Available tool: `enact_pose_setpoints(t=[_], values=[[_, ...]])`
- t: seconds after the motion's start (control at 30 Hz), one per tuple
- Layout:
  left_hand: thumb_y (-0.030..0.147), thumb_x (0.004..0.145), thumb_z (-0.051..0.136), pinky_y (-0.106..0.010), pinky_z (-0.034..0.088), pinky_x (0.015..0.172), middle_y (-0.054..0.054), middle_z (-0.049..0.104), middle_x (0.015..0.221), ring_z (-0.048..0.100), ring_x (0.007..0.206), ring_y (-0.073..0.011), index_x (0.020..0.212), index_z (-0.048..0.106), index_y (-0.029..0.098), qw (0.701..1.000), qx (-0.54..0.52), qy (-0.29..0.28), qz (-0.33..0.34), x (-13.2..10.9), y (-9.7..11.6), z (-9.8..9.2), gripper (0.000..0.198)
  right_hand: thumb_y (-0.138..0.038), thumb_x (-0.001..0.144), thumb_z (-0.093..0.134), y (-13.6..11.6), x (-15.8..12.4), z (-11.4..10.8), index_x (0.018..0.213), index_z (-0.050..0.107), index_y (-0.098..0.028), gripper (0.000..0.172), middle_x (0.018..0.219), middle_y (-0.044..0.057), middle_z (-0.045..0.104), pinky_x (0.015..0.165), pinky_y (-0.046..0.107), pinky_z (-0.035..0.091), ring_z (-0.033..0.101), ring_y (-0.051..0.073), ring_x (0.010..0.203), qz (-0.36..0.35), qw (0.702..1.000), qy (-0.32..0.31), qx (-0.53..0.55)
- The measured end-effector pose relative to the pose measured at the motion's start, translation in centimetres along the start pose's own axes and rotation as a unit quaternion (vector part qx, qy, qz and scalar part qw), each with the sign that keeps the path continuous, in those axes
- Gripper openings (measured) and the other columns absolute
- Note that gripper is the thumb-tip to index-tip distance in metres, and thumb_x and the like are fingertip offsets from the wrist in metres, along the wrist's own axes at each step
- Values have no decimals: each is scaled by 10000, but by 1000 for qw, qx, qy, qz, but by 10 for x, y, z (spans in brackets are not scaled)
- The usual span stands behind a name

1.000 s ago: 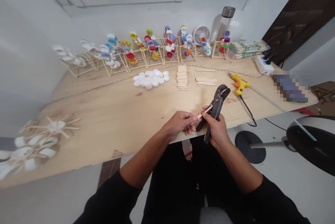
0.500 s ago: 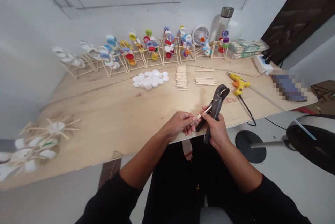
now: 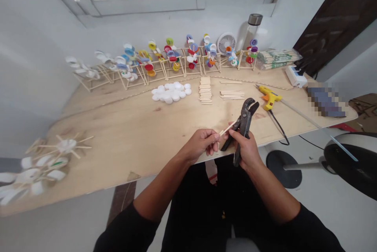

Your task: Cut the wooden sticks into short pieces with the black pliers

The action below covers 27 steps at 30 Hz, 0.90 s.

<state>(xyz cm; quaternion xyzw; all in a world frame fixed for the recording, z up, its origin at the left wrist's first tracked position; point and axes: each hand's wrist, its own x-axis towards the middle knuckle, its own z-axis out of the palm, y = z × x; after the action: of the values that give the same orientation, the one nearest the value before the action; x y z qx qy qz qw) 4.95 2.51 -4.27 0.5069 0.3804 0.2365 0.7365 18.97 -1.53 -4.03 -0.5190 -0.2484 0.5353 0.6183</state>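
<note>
In my left hand [image 3: 205,141] thin wooden sticks [image 3: 227,128] are pinched between thumb and fingers, slanting up to the right; how many cannot be told. My right hand [image 3: 247,149] grips the handles of a black pipe cutter [image 3: 245,118], whose curved jaws point up and away from me, apart from each other. The upper end of the sticks lies near the cutter's handles, below its jaws, close to my right fingertips. Beyond the hands lie a stack of short cut sticks [image 3: 205,90] and a bundle of longer sticks [image 3: 232,94].
White bottle caps [image 3: 171,92] lie mid-table. Colourful cap wheels on stick frames [image 3: 173,61] line the wall. To the right are a yellow glue gun [image 3: 270,97], a power strip [image 3: 296,76] and bagged sticks [image 3: 278,58]. White cap wheels [image 3: 32,173] sit at left.
The sticks now show a longer stretch between my hands. My left hand still pinches them, and my right hand keeps hold of the cutter. The camera view has shifted slightly.
</note>
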Motion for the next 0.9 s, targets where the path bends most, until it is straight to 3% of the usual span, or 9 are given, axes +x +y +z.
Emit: enact_pose_setpoints(t=[0.13, 0.3, 0.4, 0.53, 0.9], values=[[358, 759, 540, -159, 284, 371, 31, 538, 485, 422, 365, -43, 701, 530, 129, 999, 9, 35, 23, -9, 9, -7, 237, -287, 627, 671, -6, -7, -6, 936, 582, -156, 348, 739, 23, 632, 576, 274, 457, 568, 150, 630, 4, 1000, -4, -22], [355, 750, 538, -165, 281, 376, 32, 530, 476, 419, 375, -50, 694, 532, 129, 992, 61, 89, 61, -21, 27, -13, 232, -316, 701, 614, -14, -23, -11, 986, 545, -165, 330, 753, 20, 612, 562, 262, 431, 548, 150, 636, 23, 991, -87, -99], [344, 757, 522, -166, 290, 381, 32, 529, 470, 419, 379, -53, 685, 528, 132, 986, 99, 108, 82, -26, 35, -18, 224, -307, 737, 571, -16, -31, -10, 951, 552, -171, 255, 705, 7, 596, 664, 286, 426, 562, 167, 686, 0, 970, -128, -207], [336, 776, 493, -164, 315, 404, 30, 540, 488, 425, 396, -53, 695, 532, 138, 976, 159, 107, 108, -32, 43, -23, 217, -318, 740, 542, -14, -36, -7, 929, 554, -182, 233, 756, 22, 593, 678, 306, 436, 572, 188, 713, -15, 937, -167, -306], [284, 790, 444, -162, 318, 454, 42, 533, 487, 407, 423, -56, 642, 545, 153, 936, 307, 87, 147, -38, 57, -20, 222, -233, 761, 489, -14, -42, 4, 979, 507, -193, 223, 772, 1, 588, 678, 279, 422, 557, 162, 711, -77, 888, -205, -404]])
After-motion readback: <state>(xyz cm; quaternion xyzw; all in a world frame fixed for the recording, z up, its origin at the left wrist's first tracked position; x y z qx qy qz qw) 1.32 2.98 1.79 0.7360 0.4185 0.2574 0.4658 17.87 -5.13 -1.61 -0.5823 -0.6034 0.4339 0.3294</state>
